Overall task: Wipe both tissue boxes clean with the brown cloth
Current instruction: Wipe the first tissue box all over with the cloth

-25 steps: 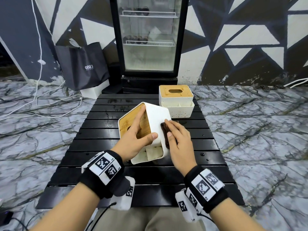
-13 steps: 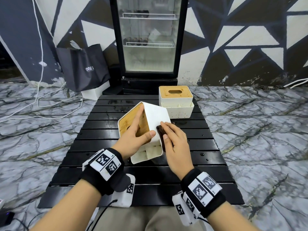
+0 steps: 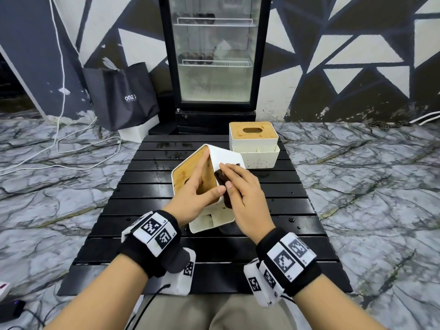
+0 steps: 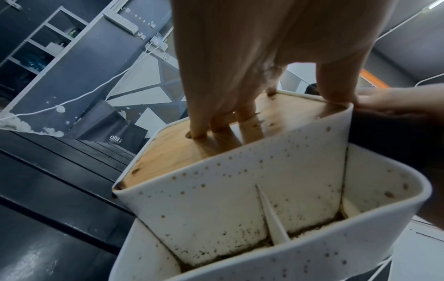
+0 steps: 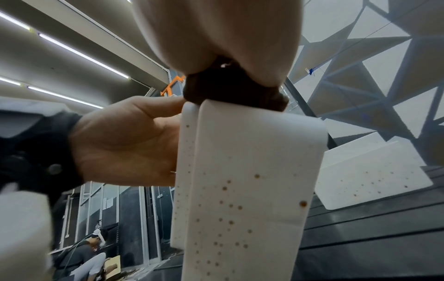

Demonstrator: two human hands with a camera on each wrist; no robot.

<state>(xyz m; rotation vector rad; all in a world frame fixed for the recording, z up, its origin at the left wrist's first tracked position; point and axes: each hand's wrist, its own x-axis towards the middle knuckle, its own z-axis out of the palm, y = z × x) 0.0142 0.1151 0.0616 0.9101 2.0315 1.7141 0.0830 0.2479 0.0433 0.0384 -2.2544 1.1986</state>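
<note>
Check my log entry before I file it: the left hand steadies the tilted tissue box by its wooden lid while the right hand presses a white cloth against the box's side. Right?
Not quite: the cloth is dark brown, not white, as the head view shows. The rest stands: the left hand steadies the tilted tissue box by its wooden lid, and the right hand presses the cloth against the box's side.

- White plastic tissue box with a wooden lid (image 3: 209, 177), brown-speckled, tipped on the slatted table.
- Second white wooden-lidded tissue box (image 3: 253, 144), upright behind, spotted too.
- Dark brown cloth (image 3: 222, 184), bunched against the tipped box's side, probably folded.
</note>
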